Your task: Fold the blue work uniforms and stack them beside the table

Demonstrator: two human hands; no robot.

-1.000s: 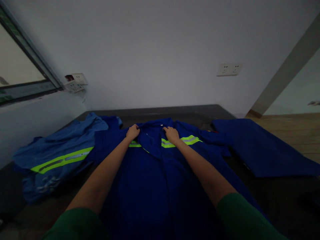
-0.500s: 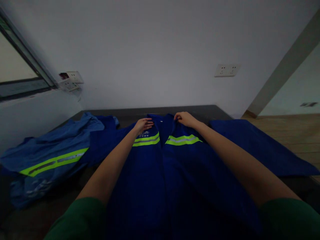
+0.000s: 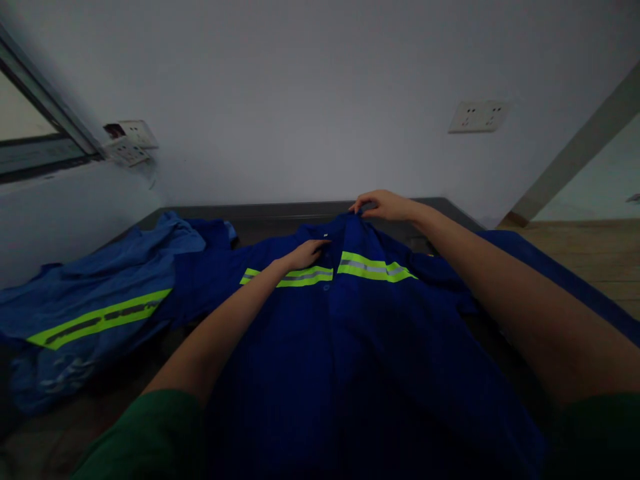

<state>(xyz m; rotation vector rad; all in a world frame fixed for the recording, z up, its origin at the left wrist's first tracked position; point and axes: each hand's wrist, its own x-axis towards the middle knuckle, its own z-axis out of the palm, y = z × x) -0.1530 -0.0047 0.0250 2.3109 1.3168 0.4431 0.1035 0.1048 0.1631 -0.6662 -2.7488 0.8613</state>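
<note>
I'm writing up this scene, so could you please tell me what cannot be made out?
Head view throughout:
Collar label: too small to read.
Print on the faded garment: blurred.
Lower end of blue jacket: dark, cut off by bottom edge.
Right-side cloth: partly behind the right forearm.
Grip of left hand: fingertips too dim.

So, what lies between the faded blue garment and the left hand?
The head view shows the dark blue jacket there: its sleeve beside the faded blue garment, then its shoulder, up to the left hand.

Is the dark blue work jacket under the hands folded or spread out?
Spread out: the dark blue work jacket lies flat, both sleeves reaching sideways.
</note>
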